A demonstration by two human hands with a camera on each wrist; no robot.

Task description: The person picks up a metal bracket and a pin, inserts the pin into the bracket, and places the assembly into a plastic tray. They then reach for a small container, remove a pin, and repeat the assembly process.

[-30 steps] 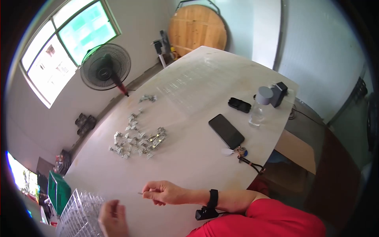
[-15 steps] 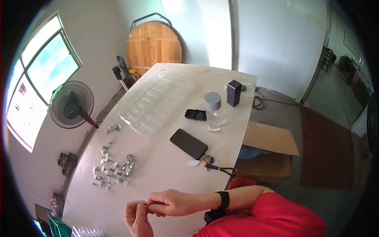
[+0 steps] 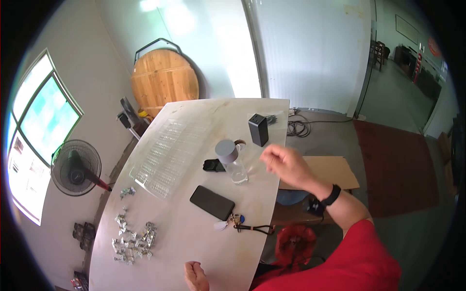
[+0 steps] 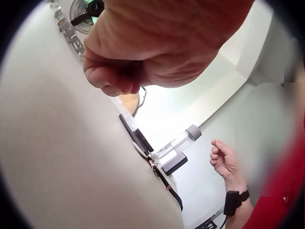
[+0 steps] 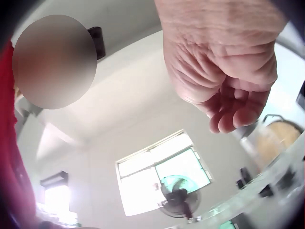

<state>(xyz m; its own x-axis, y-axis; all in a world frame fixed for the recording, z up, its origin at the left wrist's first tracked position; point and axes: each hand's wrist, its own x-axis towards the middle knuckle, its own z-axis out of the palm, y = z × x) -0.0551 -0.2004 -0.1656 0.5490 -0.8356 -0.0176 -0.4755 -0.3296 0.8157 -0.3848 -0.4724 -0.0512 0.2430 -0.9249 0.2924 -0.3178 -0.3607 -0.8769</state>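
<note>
In the head view my right hand is raised over the table's right edge, beside the clear bottle with a grey cap. Its fingers are loosely curled, and the right wrist view shows no object in them. My left hand is low at the front of the table, partly cut off by the frame. Up close, the left wrist view shows the left hand with bent fingers; I cannot tell whether something small is hidden in them. A pile of small metal hinge-like parts lies to the left.
A black phone, keys with a strap, a black case and a black box-shaped device lie or stand on the table. Clear plastic trays are spread at the back left. An open cardboard box stands beyond the right edge.
My hands met over the table front around a small thin piece, then parted. The right hand has moved up and right, past the bottle; the left stays low. The head view has turned right.
</note>
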